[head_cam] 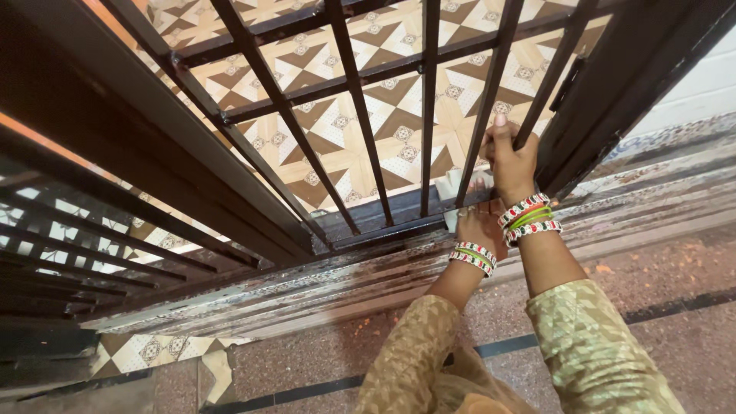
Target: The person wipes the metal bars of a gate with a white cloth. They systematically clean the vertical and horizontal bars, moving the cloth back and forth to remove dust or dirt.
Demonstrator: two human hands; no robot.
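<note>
1. Patterned gold sleeves are rising from the bottom edge, nearest the camera, with both forearms reaching up and away toward a dark metal grille gate.
2. Bangles in red, green and white are circling the right wrist; a similar set is sitting on the left wrist.
3. Right hand is stretching upward, wrist extended, its fingers curling shut around one slanted bar of the gate, near the gate's right frame.
4. Left hand is lying lower, just beneath the right, pressing against the gate's bottom rail. It is touching a pale cloth or paper piece on that rail; how far its fingers are closed I cannot tell, since they are mostly hidden.
5. Geometric brown-and-cream floor tiles are showing through the bars.
6. Speckled reddish stone floor is lying under the arms, bordering a worn sill.
</note>
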